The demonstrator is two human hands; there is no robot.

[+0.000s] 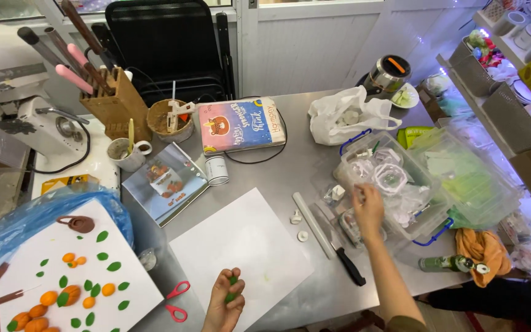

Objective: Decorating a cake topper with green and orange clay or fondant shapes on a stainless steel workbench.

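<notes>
Green clay (232,289) pinched in left hand (224,302), right hand (369,209) spread at clear bin (425,212), steel table (302,166)

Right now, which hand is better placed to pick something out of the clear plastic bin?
Right. The right hand already reaches over the clear plastic bin; the left hand is near the body, holding a green clay piece.

A steel worktable (314,166) fills the room's middle — behind it a black folding chair (167,43) against white panelled walls (314,49), wire shelves (511,104) alongside.

Left hand (224,301) grips green clay (232,289) (over white paper (241,246)); right hand (368,209) reaches into clear box (428,184).
</notes>
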